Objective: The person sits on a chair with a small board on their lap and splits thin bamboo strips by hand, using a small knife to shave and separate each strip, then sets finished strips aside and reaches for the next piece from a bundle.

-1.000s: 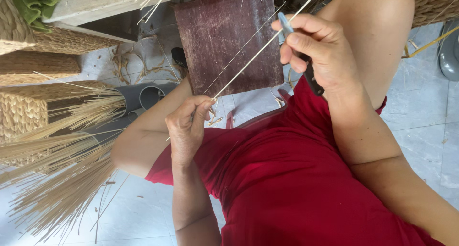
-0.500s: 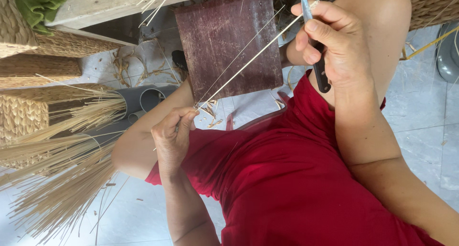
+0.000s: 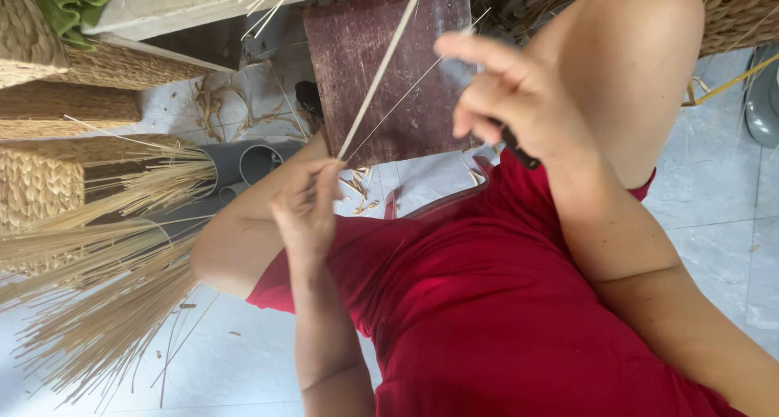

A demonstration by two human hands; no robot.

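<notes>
Hands number two: the left hand [image 3: 307, 210] pinches the lower end of one pale strip [image 3: 381, 64]. The right hand [image 3: 511, 92], blurred, grips one dark-handled knife [image 3: 519, 151]; one thinner strand [image 3: 410, 88] runs alongside.

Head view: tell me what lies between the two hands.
In the head view, a pale thin strip and a finer strand rise from the left hand before the dark board, beside the right hand.
</notes>
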